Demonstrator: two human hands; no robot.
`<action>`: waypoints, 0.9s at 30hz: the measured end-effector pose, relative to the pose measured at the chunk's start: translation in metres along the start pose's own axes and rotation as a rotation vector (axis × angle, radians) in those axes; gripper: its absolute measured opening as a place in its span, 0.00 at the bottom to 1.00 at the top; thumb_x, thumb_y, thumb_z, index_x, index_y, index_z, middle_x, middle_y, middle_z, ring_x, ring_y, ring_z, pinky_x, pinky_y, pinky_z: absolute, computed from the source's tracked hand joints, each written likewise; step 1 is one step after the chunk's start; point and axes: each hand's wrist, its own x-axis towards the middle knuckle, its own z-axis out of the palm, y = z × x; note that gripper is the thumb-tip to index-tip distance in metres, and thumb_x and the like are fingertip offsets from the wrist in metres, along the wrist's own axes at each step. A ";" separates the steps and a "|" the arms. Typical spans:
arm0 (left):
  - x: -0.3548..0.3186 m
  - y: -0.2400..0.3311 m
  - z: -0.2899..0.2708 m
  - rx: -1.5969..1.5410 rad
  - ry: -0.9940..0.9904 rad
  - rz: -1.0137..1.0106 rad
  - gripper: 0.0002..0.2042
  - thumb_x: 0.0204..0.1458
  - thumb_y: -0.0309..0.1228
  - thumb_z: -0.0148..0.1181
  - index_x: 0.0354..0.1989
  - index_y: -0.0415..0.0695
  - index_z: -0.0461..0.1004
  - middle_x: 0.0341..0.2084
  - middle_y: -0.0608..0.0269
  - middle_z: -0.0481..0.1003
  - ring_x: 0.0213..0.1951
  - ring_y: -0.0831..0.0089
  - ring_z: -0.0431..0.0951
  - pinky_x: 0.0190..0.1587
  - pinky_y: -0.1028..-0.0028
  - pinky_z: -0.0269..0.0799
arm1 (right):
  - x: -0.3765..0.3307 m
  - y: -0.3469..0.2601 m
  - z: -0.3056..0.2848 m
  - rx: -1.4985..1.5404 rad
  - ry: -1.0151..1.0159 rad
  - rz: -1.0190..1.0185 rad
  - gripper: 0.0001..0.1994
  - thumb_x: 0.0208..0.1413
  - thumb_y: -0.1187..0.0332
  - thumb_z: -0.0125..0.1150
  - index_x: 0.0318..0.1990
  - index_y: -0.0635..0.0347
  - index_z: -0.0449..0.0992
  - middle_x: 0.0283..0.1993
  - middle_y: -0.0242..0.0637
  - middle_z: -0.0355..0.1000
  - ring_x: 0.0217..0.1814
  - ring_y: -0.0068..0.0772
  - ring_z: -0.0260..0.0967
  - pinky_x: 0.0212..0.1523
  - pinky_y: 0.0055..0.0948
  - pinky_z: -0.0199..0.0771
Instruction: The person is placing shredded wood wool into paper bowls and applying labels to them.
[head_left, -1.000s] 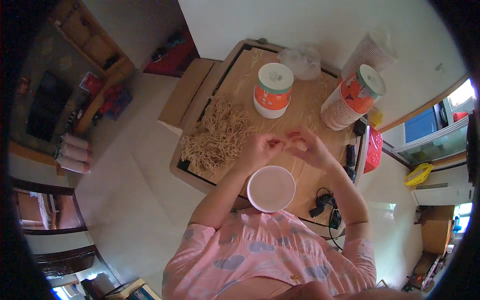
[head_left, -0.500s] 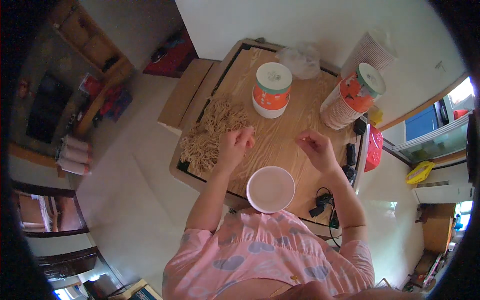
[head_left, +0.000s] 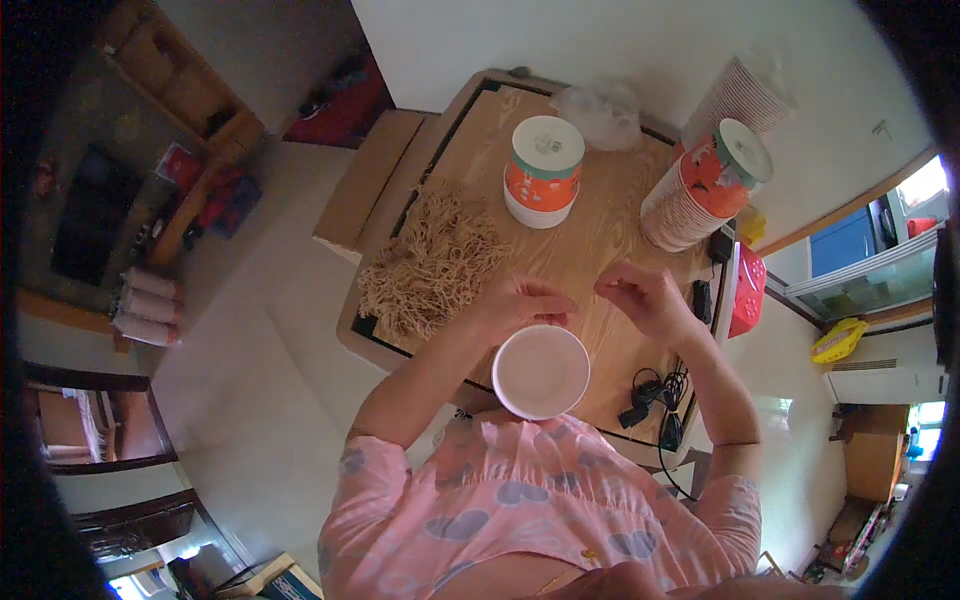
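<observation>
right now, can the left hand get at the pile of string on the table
Probably yes: the left hand is right next to the string, and nothing seems to stand between them.

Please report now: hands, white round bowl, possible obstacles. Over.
Left hand by far rim of white round bowl, grip unclear. Right hand above wood-grain table, curled. Possible snags: tangled beige strands near left hand, black cables right of bowl.
</observation>
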 end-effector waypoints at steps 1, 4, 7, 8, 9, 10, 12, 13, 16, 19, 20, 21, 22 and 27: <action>0.001 0.000 -0.001 -0.001 0.000 0.000 0.12 0.50 0.33 0.56 0.35 0.35 0.75 0.30 0.59 0.75 0.34 0.76 0.74 0.38 0.78 0.68 | 0.000 -0.003 -0.002 0.000 -0.001 0.000 0.04 0.51 0.74 0.55 0.34 0.61 0.72 0.29 0.37 0.72 0.29 0.27 0.72 0.29 0.25 0.70; 0.003 0.003 0.001 -0.156 0.122 0.000 0.12 0.49 0.33 0.58 0.36 0.36 0.75 0.30 0.59 0.75 0.33 0.76 0.74 0.38 0.78 0.68 | 0.002 -0.009 -0.002 -0.050 -0.024 -0.097 0.03 0.51 0.77 0.54 0.33 0.64 0.72 0.29 0.35 0.71 0.29 0.22 0.69 0.28 0.20 0.68; 0.001 0.016 0.014 -0.305 -0.033 -0.009 0.11 0.48 0.33 0.59 0.35 0.38 0.76 0.29 0.60 0.76 0.33 0.77 0.74 0.38 0.79 0.68 | 0.006 -0.009 -0.002 -0.200 0.022 -0.346 0.03 0.49 0.77 0.55 0.32 0.62 0.72 0.27 0.38 0.70 0.27 0.30 0.70 0.27 0.24 0.68; -0.003 0.016 0.016 -0.140 -0.053 -0.024 0.11 0.48 0.33 0.59 0.35 0.38 0.76 0.28 0.60 0.76 0.32 0.77 0.74 0.38 0.79 0.68 | 0.008 -0.012 -0.002 -0.230 0.007 -0.331 0.03 0.48 0.77 0.56 0.32 0.62 0.72 0.27 0.38 0.70 0.27 0.33 0.70 0.27 0.25 0.69; -0.005 0.016 0.017 0.024 -0.073 -0.040 0.11 0.48 0.33 0.59 0.34 0.38 0.76 0.28 0.61 0.76 0.32 0.77 0.74 0.37 0.79 0.68 | 0.009 -0.015 -0.002 -0.260 -0.008 -0.316 0.03 0.47 0.77 0.56 0.31 0.62 0.72 0.26 0.39 0.70 0.27 0.35 0.71 0.27 0.27 0.69; -0.002 0.011 0.012 0.023 -0.071 -0.040 0.11 0.48 0.33 0.59 0.34 0.38 0.76 0.28 0.61 0.76 0.32 0.77 0.74 0.37 0.79 0.68 | 0.009 -0.018 -0.003 -0.258 -0.010 -0.316 0.03 0.47 0.77 0.56 0.31 0.62 0.72 0.26 0.39 0.70 0.27 0.35 0.71 0.27 0.27 0.69; 0.003 0.001 0.002 -0.090 -0.112 0.008 0.12 0.48 0.30 0.58 0.36 0.33 0.75 0.27 0.58 0.75 0.30 0.74 0.73 0.36 0.78 0.68 | 0.009 -0.023 -0.003 -0.241 -0.013 -0.265 0.03 0.47 0.76 0.57 0.30 0.62 0.72 0.26 0.39 0.70 0.27 0.37 0.70 0.26 0.28 0.69; 0.003 -0.003 -0.001 -0.091 -0.111 0.009 0.12 0.48 0.30 0.58 0.36 0.33 0.75 0.27 0.58 0.75 0.30 0.74 0.73 0.36 0.78 0.68 | 0.009 -0.023 -0.003 -0.241 -0.015 -0.266 0.03 0.47 0.76 0.57 0.30 0.62 0.72 0.26 0.39 0.70 0.27 0.37 0.70 0.26 0.28 0.69; 0.002 -0.001 0.000 -0.142 -0.059 -0.013 0.10 0.47 0.29 0.59 0.34 0.34 0.76 0.26 0.60 0.75 0.29 0.75 0.73 0.36 0.77 0.68 | 0.010 -0.018 -0.004 -0.256 -0.009 -0.361 0.02 0.48 0.75 0.56 0.29 0.62 0.71 0.24 0.39 0.69 0.25 0.38 0.70 0.25 0.29 0.68; 0.002 -0.004 -0.001 -0.062 -0.004 0.083 0.09 0.45 0.28 0.60 0.32 0.36 0.76 0.25 0.61 0.76 0.29 0.75 0.74 0.37 0.76 0.69 | 0.010 -0.006 -0.002 -0.275 0.006 -0.381 0.03 0.50 0.73 0.55 0.29 0.62 0.71 0.21 0.39 0.68 0.22 0.38 0.68 0.23 0.30 0.66; 0.002 -0.004 0.000 -0.013 0.059 0.107 0.08 0.45 0.28 0.61 0.32 0.37 0.77 0.24 0.62 0.76 0.29 0.77 0.74 0.36 0.78 0.69 | 0.009 -0.001 -0.002 -0.291 -0.011 -0.333 0.03 0.50 0.72 0.55 0.29 0.62 0.71 0.20 0.39 0.67 0.22 0.38 0.67 0.23 0.30 0.65; 0.002 -0.004 0.001 0.037 0.121 0.131 0.08 0.44 0.28 0.62 0.31 0.38 0.77 0.24 0.63 0.76 0.28 0.79 0.74 0.35 0.79 0.69 | 0.008 0.002 -0.001 -0.306 -0.028 -0.285 0.03 0.50 0.72 0.56 0.29 0.62 0.72 0.19 0.40 0.66 0.21 0.37 0.67 0.22 0.30 0.64; 0.001 -0.002 0.002 0.038 0.120 0.130 0.08 0.44 0.28 0.62 0.31 0.38 0.77 0.24 0.63 0.76 0.28 0.79 0.74 0.35 0.79 0.69 | 0.008 0.005 0.001 -0.306 -0.027 -0.284 0.03 0.50 0.72 0.56 0.29 0.62 0.72 0.19 0.40 0.66 0.21 0.37 0.67 0.22 0.30 0.64; 0.000 -0.001 0.003 -0.015 0.197 0.162 0.06 0.43 0.27 0.63 0.27 0.38 0.77 0.22 0.63 0.76 0.26 0.79 0.73 0.33 0.79 0.69 | 0.008 -0.013 0.000 -0.341 -0.054 0.034 0.04 0.49 0.72 0.57 0.30 0.62 0.74 0.20 0.40 0.67 0.22 0.28 0.67 0.22 0.29 0.64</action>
